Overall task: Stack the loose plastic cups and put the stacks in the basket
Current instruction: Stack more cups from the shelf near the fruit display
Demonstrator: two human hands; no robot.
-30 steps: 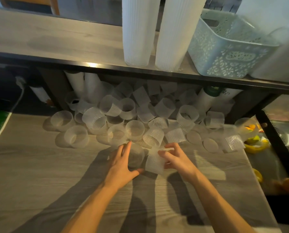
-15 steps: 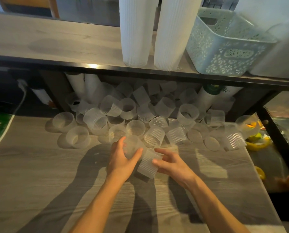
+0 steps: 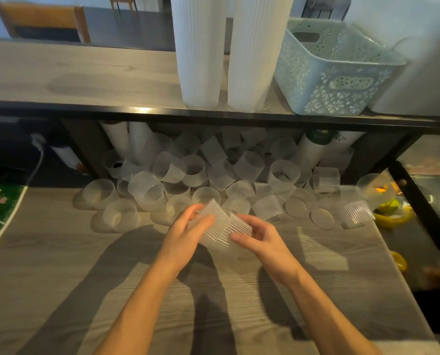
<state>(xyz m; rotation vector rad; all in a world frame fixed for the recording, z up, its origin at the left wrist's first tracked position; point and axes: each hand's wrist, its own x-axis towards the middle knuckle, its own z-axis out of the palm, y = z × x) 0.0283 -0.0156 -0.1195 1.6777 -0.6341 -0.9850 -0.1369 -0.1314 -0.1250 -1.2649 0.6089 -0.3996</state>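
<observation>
Two ribbed clear plastic cups (image 3: 220, 224) meet above the wooden table (image 3: 60, 265), tilted, one pushed partly into the other. My left hand (image 3: 188, 233) holds the left cup between thumb and fingers. The right cup sits in my right hand (image 3: 261, 238), whose fingers curl round it. Behind them several loose cups (image 3: 213, 175) lie in a heap against and under the shelf. The pale blue basket (image 3: 342, 80) stands on the shelf at the upper right, its inside hidden from here.
Two tall white cup stacks (image 3: 199, 52) stand on the dark-edged shelf (image 3: 85, 111) left of the basket. A glass case (image 3: 424, 213) with yellow items borders the table's right side. A white cable (image 3: 35, 162) hangs at the left.
Both hands lifted their cups off the table and brought them together; the left cup now tilts against the right one. The view shifted slightly up.
</observation>
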